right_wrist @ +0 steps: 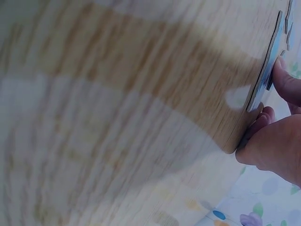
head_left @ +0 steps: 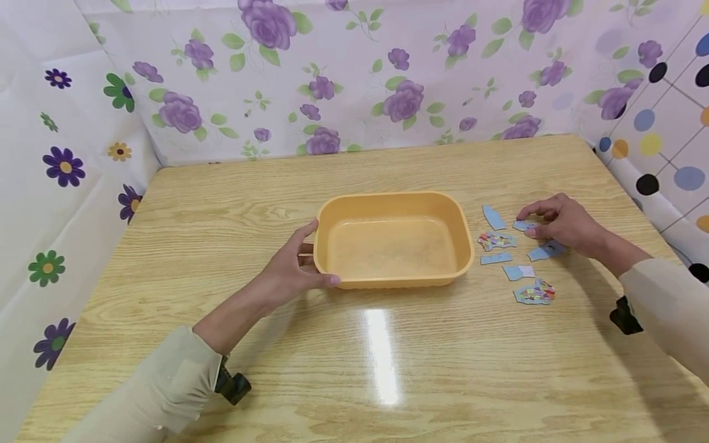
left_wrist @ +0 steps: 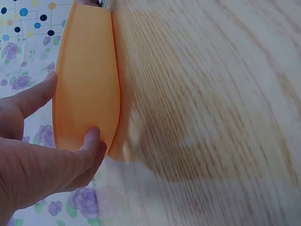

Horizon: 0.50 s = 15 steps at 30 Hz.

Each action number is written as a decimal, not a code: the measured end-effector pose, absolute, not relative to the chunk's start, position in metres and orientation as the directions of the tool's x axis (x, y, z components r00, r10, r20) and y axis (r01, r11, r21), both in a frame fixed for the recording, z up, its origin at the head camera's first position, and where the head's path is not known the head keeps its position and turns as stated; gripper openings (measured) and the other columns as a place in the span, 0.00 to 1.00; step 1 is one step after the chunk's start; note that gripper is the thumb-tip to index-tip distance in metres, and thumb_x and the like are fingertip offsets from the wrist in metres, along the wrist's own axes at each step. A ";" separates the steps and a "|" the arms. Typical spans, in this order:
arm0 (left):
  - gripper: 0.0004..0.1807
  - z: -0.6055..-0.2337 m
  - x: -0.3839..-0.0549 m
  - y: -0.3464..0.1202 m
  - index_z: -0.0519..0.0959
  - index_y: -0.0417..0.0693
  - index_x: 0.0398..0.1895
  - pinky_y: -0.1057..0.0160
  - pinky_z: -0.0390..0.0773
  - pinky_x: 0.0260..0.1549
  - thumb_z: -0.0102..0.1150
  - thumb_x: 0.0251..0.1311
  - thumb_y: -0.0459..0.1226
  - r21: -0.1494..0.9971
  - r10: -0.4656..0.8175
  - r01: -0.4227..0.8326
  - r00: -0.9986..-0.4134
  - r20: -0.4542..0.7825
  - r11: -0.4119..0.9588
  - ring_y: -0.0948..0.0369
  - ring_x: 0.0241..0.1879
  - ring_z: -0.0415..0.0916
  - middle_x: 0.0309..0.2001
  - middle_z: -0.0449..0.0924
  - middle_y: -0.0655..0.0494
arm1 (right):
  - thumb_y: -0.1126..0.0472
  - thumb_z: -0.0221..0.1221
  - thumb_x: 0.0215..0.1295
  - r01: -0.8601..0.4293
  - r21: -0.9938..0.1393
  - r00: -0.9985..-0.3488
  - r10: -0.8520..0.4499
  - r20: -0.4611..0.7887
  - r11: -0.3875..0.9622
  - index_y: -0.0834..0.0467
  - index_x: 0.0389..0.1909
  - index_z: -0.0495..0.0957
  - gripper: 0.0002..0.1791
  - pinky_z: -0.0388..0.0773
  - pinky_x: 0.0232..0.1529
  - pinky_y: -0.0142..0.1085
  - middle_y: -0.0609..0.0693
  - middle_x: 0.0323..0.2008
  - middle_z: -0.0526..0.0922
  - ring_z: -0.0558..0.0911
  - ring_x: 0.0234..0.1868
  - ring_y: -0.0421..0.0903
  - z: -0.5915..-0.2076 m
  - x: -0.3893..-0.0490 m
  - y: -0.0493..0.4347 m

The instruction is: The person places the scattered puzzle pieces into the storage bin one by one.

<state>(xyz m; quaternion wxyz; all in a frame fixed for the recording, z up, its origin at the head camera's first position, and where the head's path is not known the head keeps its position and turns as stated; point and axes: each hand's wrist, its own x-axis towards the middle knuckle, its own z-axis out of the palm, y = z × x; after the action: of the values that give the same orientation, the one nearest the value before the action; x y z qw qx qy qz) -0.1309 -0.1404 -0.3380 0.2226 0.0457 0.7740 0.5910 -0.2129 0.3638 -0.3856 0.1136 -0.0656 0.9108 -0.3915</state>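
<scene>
A yellow plastic basin stands on the table with bare inner walls and floor. My left hand grips its left end, thumb at the near rim and fingers along the end wall. To the basin's right lie several flat, light-blue puzzle pieces with wavy edges. My right hand pinches a small blue puzzle piece at the far right of that group, thumb and index finger at its edges. Under that hand lies another blue piece, partly in its shadow. Two pieces carry multicoloured patches, one of them the nearest piece.
The wood-grain table ends at a flowered cloth behind. On the right hangs a dotted cloth; on the left, another flowered one. A narrow blue piece lies close to the basin's right rim.
</scene>
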 end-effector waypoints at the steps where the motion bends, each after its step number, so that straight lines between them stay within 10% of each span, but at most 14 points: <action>1: 0.62 -0.338 -0.131 -0.140 0.40 0.57 0.77 0.57 0.77 0.53 0.74 0.47 0.31 0.935 0.333 -0.192 -0.897 -0.291 0.299 0.45 0.60 0.70 0.63 0.60 0.39 | 0.68 0.62 0.63 -0.029 -0.723 -0.965 -0.207 -0.159 0.690 0.69 0.53 0.77 0.18 0.60 0.30 0.36 0.56 0.53 0.57 0.55 0.41 0.51 -0.386 -0.213 0.364; 15: 0.62 -0.337 -0.132 -0.140 0.40 0.57 0.77 0.56 0.78 0.52 0.75 0.47 0.32 0.926 0.328 -0.198 -0.894 -0.305 0.321 0.45 0.59 0.71 0.62 0.60 0.38 | 0.68 0.60 0.65 -0.106 -0.657 -0.973 -0.214 -0.085 0.746 0.63 0.49 0.81 0.13 0.63 0.30 0.35 0.57 0.51 0.65 0.60 0.40 0.51 -0.387 -0.206 0.359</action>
<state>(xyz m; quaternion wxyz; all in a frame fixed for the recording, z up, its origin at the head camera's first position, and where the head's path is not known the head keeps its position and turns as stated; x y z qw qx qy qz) -0.1315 -0.1400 -0.3371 0.2264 0.0417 0.7806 0.5811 -0.2064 0.3592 -0.3869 0.0776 -0.0858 0.9312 -0.3457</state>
